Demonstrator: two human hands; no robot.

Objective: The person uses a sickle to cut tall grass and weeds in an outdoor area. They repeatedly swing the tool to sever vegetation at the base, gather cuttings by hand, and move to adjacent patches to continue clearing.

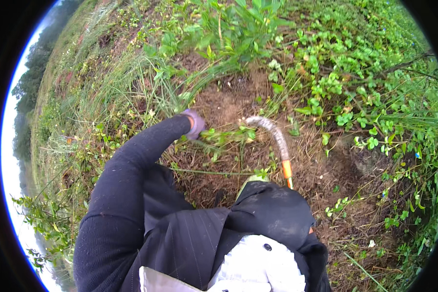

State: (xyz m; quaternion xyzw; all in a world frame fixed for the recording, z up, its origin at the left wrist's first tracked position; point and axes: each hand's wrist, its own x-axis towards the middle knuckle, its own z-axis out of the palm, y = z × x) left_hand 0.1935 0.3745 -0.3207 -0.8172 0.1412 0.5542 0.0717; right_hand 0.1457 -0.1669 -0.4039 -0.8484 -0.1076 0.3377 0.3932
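Observation:
My left hand (pixel 195 126), in a light purple glove, is low over the ground at the end of a dark sleeve. Its fingers are blurred and partly hidden. Leafy green weeds (pixel 228 137) lie right beside it; whether the fingers grip them cannot be told. To the right, a sickle (pixel 277 140) with a curved, soil-marked blade and an orange part at its base arches over the soil, its tip near the weeds. The sickle's lower end goes out of sight behind my dark-clothed knee. My right hand is out of view.
Tall leafy plants (pixel 241 29) and long grass (pixel 157 84) stand ahead. Low clover-like growth (pixel 332 84) spreads on the right, with a thin dark branch (pixel 401 65). Bare brown soil (pixel 226 102) shows between. My bent knee (pixel 273 208) is close to the sickle.

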